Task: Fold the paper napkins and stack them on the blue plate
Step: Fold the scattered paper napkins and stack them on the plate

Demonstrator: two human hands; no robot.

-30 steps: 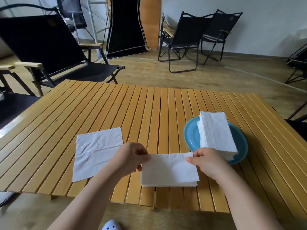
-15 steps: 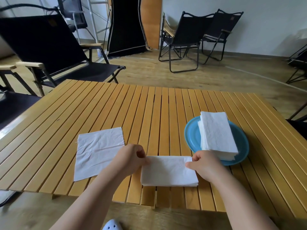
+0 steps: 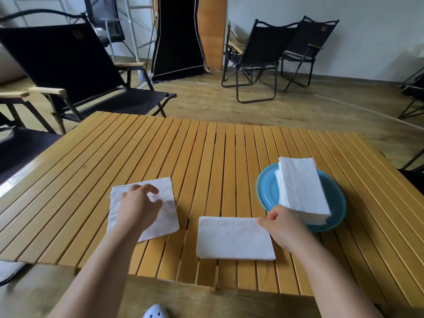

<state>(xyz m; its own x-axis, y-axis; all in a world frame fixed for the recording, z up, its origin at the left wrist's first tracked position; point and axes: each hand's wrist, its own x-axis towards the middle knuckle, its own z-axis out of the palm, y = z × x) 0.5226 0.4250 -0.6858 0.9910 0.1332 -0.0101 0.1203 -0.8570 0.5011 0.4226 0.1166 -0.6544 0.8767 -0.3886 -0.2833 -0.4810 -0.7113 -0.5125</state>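
Nearest to you, just in front of the blue plate [image 3: 266, 191], the folded napkin [image 3: 234, 238] lies flat on the slatted surface [image 3: 206, 157]. Your right hand [image 3: 281, 226] pinches its corner on the plate side, fingers curled on the paper, and this hand almost touches the near rim of the plate. On the other side of the folded napkin, well apart from the plate, your left hand [image 3: 138, 206] rests on the unfolded napkin [image 3: 165, 216]; the fingers are loosely bent and spread over the sheet, and I cannot tell if they already pinch it or only press it.

I judge that one fold is finished and the placing step is in hand. The next move asks you to lift the folded napkin by the pinched corner and lay it on the stack [image 3: 302, 189] that stands on the plate. The stack is already tall and its near end overhangs the rim toward you, so put the napkin down square and softly, or the pile may slide. The thin paper can also open when only one corner carries it.

After this, the sheet under your left hand seems to be the last one to fold.

Beyond the plate nothing stands on the surface. Behind it are black folding chairs [image 3: 263, 60], too far to disturb you.
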